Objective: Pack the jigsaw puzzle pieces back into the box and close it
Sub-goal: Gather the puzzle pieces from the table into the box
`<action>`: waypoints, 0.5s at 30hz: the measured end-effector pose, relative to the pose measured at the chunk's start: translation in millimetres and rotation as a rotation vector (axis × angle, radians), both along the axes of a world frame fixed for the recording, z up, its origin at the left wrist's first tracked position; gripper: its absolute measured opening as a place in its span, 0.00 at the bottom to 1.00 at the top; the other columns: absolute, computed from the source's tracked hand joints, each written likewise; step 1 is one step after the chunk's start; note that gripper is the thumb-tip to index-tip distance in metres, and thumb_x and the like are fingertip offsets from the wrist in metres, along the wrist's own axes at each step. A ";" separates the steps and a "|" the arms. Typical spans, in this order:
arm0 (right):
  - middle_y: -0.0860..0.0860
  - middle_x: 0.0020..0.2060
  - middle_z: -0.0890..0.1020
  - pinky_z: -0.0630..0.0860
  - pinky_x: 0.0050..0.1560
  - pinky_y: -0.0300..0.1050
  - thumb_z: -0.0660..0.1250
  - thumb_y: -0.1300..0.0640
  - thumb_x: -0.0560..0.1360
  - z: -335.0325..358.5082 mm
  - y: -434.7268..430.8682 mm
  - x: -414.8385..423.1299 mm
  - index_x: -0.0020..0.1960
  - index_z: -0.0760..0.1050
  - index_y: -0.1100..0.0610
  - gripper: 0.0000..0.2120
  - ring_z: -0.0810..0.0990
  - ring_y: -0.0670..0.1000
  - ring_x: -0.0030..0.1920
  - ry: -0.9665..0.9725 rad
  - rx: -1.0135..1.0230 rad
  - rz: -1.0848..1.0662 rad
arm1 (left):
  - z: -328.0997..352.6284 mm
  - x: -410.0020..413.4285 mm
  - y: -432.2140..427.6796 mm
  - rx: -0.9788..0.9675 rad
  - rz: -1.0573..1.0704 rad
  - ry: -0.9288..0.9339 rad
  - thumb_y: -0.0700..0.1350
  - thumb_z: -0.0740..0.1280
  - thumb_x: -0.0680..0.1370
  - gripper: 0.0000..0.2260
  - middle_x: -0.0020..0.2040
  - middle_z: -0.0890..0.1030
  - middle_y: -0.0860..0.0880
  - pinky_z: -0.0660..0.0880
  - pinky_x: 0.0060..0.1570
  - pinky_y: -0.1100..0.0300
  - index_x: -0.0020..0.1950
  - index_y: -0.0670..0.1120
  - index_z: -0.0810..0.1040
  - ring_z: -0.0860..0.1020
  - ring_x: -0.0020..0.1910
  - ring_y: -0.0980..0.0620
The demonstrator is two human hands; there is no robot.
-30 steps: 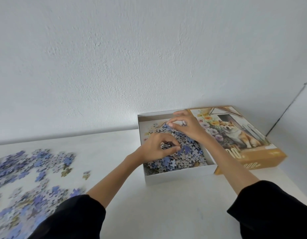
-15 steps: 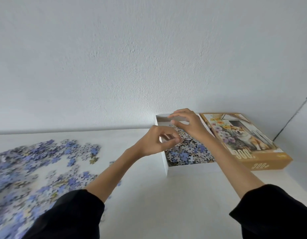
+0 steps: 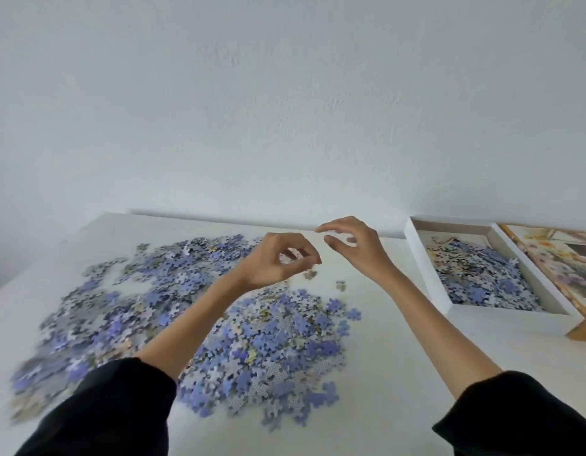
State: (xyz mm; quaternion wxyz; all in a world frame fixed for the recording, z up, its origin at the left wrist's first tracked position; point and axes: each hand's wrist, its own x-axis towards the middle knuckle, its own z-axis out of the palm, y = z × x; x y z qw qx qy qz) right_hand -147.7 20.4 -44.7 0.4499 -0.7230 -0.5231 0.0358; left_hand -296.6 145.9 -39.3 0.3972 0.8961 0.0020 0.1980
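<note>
1. Head view, and both hands have left the box [image 3: 416,258]! A second ago they were down among the pieces inside it; now they hang in the air well to the left of it, above the white table [image 3: 400,373].
2. The left hand [image 3: 278,261] hovers over the far edge of the loose puzzle pieces [image 3: 262,340], fingers curled inward with the thumb close to the fingertips. A small pale shape sits between them, but I cannot tell whether it is a held piece or one lying on the table behind.
3. The right hand [image 3: 357,248] is nearer the box, between it and the left hand. Its fingers are spread and relaxed, thumb apart from the index finger, nothing in it.
4. The big spread of blue and lilac loose pieces lies left of the box, well apart from it. It was at the frame's left edge before; it now fills the lower middle, since the camera has swung left.
5. Two stray pieces [image 3: 341,286] sit alone on the table between the spread and the box.
6. The box itself is open, white-walled, with a heap of packed pieces [image 3: 482,278] inside, piled toward its near end.
7. The lid [image 3: 555,258], printed with flowers, lies just beside the box on its right, touching its wall, and is cut off by the frame edge.
8. Black sleeves [image 3: 113,409] cover both forearms at the bottom.
</note>
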 end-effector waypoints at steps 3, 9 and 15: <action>0.33 0.46 0.76 0.69 0.55 0.42 0.67 0.56 0.74 -23.3 19.4 -44.5 0.53 0.79 0.48 0.08 0.73 0.36 0.52 0.053 -0.019 0.064 | -16.0 -48.0 41.9 0.058 0.079 0.099 0.59 0.62 0.73 0.15 0.48 0.81 0.55 0.75 0.52 0.58 0.48 0.50 0.81 0.78 0.49 0.60; 0.49 0.67 0.67 0.57 0.69 0.59 0.44 0.18 0.57 -82.4 27.0 -102.5 0.65 0.67 0.39 0.44 0.62 0.51 0.68 -0.136 -0.313 -0.142 | -64.0 -129.5 109.8 0.161 0.315 0.347 0.77 0.57 0.62 0.33 0.68 0.66 0.52 0.61 0.68 0.43 0.63 0.63 0.69 0.62 0.69 0.52; 0.54 0.75 0.41 0.43 0.70 0.64 0.41 0.14 0.41 -93.7 14.7 -105.5 0.64 0.32 0.29 0.54 0.41 0.61 0.74 -0.180 -0.802 -0.107 | -93.9 -152.1 134.0 0.252 0.399 0.577 0.83 0.53 0.50 0.54 0.76 0.43 0.48 0.44 0.69 0.37 0.71 0.68 0.39 0.44 0.75 0.43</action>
